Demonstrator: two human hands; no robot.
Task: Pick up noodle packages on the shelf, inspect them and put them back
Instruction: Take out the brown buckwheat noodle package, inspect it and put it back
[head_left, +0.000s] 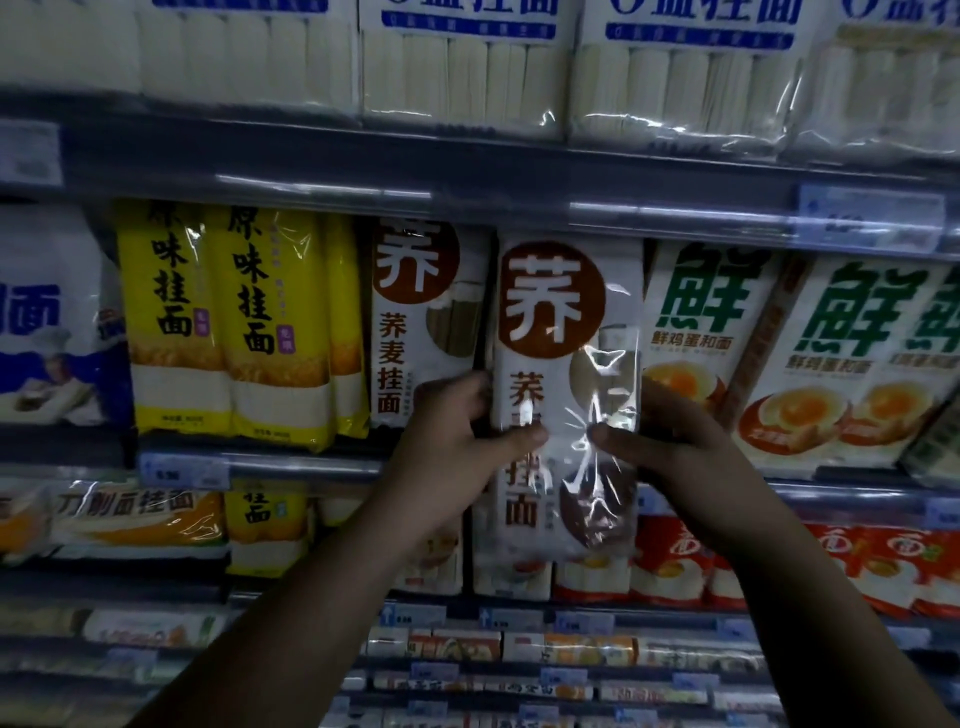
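The fingers (460, 387) of the left hand (457, 431) curl round the left edge of a buckwheat noodle package (550, 312), with the thumb pressed flat on its front. The right hand (675, 447) mirrors that on the right edge, thumb on the crinkled clear window, its other fingers hidden behind the pack. Both hands thus grasp it at about mid-height, and neither is nearer than the other. The package is upright, long axis vertical, printed face toward the camera. It is just right of its twin package (415, 322), which stands on the shelf (311, 467), and in front of it. Its lower end hangs below the twin's foot, past the shelf's edge. The gap it belongs to seems to lie directly behind it, just right of the twin, so returning it would likely mean lifting it a little and pushing it straight back without tilting. Left of the twin stand yellow packages (223, 322); further right of it, beyond the held pack, are egg noodle packages (696, 332) with green lettering.
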